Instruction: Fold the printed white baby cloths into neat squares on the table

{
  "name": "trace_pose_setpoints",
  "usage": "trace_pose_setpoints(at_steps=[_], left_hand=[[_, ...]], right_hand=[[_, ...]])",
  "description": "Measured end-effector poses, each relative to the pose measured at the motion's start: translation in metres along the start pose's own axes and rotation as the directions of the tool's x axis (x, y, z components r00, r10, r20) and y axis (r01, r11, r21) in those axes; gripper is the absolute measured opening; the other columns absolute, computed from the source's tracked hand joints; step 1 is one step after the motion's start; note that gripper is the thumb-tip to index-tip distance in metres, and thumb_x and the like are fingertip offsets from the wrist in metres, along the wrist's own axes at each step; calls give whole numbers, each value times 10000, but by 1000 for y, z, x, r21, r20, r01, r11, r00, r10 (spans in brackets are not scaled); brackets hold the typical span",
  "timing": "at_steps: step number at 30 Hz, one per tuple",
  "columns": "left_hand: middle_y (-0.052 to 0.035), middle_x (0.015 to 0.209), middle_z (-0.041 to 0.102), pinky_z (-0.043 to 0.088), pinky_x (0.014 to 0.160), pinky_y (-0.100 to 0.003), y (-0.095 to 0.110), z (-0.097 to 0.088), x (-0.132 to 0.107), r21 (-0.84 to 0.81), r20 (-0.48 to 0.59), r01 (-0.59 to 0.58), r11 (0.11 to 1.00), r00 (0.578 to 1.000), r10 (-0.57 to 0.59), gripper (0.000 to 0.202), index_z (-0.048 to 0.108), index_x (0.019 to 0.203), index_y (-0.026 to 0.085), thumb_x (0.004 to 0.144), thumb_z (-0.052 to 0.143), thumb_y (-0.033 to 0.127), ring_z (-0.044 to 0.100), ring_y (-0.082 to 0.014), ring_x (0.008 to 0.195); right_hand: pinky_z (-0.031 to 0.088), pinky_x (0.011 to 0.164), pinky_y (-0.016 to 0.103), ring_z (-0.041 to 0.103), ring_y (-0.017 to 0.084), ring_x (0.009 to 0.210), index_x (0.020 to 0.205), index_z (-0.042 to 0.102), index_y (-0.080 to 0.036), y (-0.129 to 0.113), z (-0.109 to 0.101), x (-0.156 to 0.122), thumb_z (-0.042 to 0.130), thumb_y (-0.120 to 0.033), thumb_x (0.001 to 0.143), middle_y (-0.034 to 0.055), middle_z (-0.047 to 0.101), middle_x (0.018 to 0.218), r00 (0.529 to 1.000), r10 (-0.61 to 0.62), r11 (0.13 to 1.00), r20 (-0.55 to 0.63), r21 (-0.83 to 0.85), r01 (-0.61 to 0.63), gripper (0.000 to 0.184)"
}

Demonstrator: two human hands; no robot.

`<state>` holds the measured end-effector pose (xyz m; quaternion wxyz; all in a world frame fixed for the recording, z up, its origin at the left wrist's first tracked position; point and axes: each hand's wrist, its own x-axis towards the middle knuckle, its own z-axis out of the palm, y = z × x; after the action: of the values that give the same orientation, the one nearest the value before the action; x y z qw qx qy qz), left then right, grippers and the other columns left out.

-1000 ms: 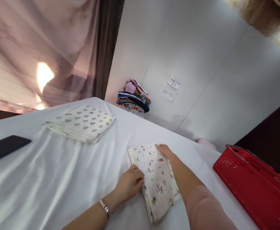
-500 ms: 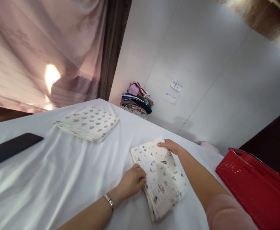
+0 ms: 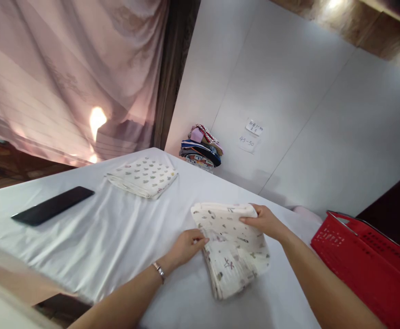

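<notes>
A folded white cloth with small printed figures (image 3: pixel 232 251) lies near the front of the white-covered table, its far end lifted and curled over. My right hand (image 3: pixel 263 222) grips that raised far corner, thumb on top and fingers hidden behind the fabric. At the cloth's left edge, my left hand (image 3: pixel 188 246) pinches the layers between thumb and fingers; a metal bracelet circles the wrist. Farther back and left, a second folded white cloth with a grey leaf-like print (image 3: pixel 145 176) lies flat, apart from both hands.
A black flat slab, perhaps a tablet (image 3: pixel 54 205), lies on the left of the white sheet (image 3: pixel 117 237). A red plastic basket (image 3: pixel 364 269) stands at the right. Beyond the far edge, a stack of folded clothes (image 3: pixel 201 148) rests by the grey wall with paper labels (image 3: pixel 249 137).
My right hand has raised the cloth's far end, which now curls up and toward me. My left hand stays at the left edge. The view has shifted, showing more of the table's near left side.
</notes>
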<state>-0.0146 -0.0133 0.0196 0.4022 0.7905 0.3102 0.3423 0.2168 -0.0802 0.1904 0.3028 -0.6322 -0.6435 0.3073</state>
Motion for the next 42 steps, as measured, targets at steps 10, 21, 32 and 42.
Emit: trace_pose_setpoints(at_steps=[10, 21, 32, 42], left_hand=[[-97, 1405, 387, 420, 949, -366, 20, -37, -15, -364, -159, 96, 926, 974, -164, 852, 286, 1376, 271, 652, 698, 454, 419, -271, 1238], [-9, 749, 598, 398, 659, -278, 82, -82, 89, -46, -216, 96, 994, 971, -104, 387, 587, 776, 157, 670, 656, 523, 530, -158, 722], [-43, 947, 580, 387, 817, -332, 172, -142, 146, 525, -312, -264, 809, 825, 472, 383, 533, 1022, 152, 748, 609, 408, 522, -189, 893], [-67, 931, 597, 386, 860, -382, -5, -26, -33, 592, 225, -337, 732, 941, 252, 300, 519, 901, 190, 640, 509, 44, 535, -232, 936]], right_hand=[[331, 540, 198, 426, 92, 615, 676, 542, -180, -18, 0, -55, 648, -360, 755, -34, 443, 699, 986, -165, 983, 31, -74, 167, 223], [481, 827, 382, 629, 236, 882, 867, 695, -171, -3, -73, 12, 783, -347, 558, 64, 698, 919, 980, 61, 986, -189, 163, -30, 367], [470, 809, 371, 602, 216, 889, 911, 647, -163, -14, -98, 48, 723, -340, 612, 41, 667, 907, 634, -339, 926, -695, -129, 354, 355], [430, 924, 427, 599, 264, 999, 858, 709, -250, 167, 88, -51, 504, -286, 765, 62, 695, 989, 941, -256, 931, -219, -316, 180, 229]])
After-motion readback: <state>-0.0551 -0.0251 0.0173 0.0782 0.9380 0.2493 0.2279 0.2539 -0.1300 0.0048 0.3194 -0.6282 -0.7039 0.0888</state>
